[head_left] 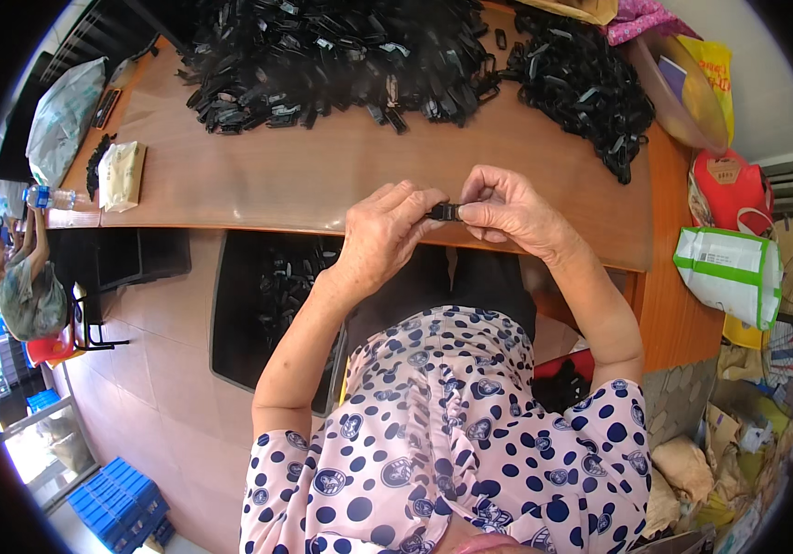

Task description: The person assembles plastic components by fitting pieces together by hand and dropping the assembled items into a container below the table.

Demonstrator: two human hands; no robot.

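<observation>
A small black plastic buckle (pixel 443 212) is pinched between my two hands, just above the near edge of the wooden table (pixel 248 175). My left hand (pixel 385 229) has thumb and fingertips closed on its left end. On the other end, the thumb and forefinger of my right hand (pixel 513 214) grip it, the remaining fingers curled. Fingertips cover part of the buckle, so its finer shape is hidden. Beyond my hands lies a large heap of black plastic pieces (pixel 332 65), with a smaller heap of similar pieces (pixel 590 88) to its right.
A black bin (pixel 230 342) with more black pieces stands below the table edge. Left on the table are a tissue pack (pixel 121 177) and a plastic bag (pixel 66 120). Bags (pixel 727 268) crowd the right side. Another person (pixel 31 286) sits far left, near blue crates (pixel 119 503).
</observation>
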